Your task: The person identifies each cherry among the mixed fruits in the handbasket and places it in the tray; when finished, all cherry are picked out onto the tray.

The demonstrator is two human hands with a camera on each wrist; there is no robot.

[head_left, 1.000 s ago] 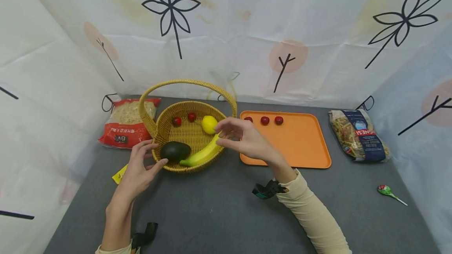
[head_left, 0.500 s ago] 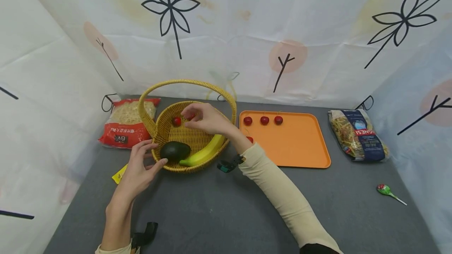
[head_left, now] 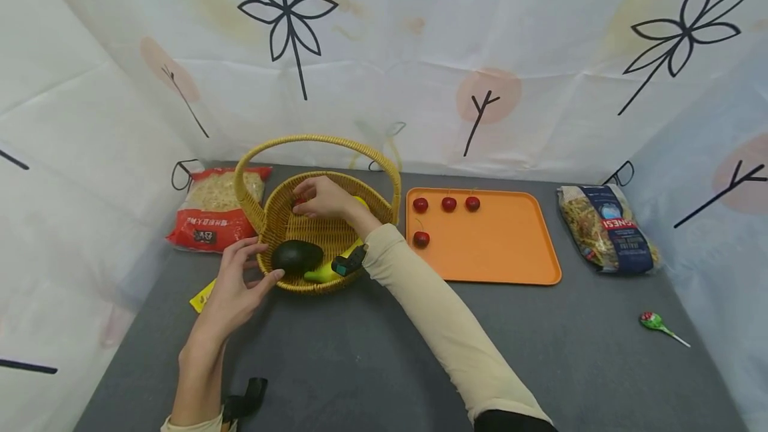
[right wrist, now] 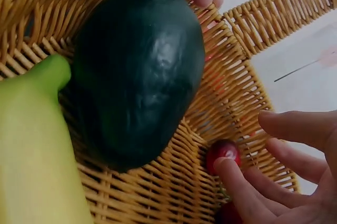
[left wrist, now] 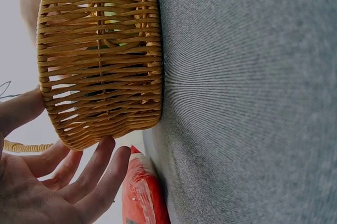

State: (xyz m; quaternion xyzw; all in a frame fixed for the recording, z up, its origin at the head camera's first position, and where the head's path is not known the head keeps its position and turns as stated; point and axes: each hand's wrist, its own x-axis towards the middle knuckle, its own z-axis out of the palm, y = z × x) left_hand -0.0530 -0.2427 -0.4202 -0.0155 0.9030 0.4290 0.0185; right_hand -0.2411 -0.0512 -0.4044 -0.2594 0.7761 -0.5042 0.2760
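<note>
My left hand (head_left: pixel 237 285) holds the near-left side of the yellow wicker basket (left wrist: pixel 100 66), its thumb at the rim and its fingers against the woven outside. Inside the basket are a dark green avocado (right wrist: pixel 139 76), a banana (right wrist: pixel 39 145), and a lemon (head_left: pixel 362 201) mostly hidden behind the right hand. My right hand (head_left: pixel 327 197) is over the back-left of the basket. In the right wrist view one of its fingertips meets a cherry (right wrist: pixel 224 154), while the other fingers are apart from it. A second cherry (right wrist: pixel 229 214) lies partly hidden below.
An orange tray (head_left: pixel 492 245) bearing several cherries stands right of the basket, whose tall handle (head_left: pixel 318 139) arches overhead. A red pasta bag (head_left: pixel 216 212) lies left, a blue-labelled pasta bag (head_left: pixel 609 231) and a lollipop (head_left: pixel 654 322) right. A yellow packet (head_left: pixel 203 297) is near my left wrist.
My right hand has moved left from the basket's right rim, across the lemon, to the cherries at the back-left. The tray's cherries have come into full view. My left hand has stayed put.
</note>
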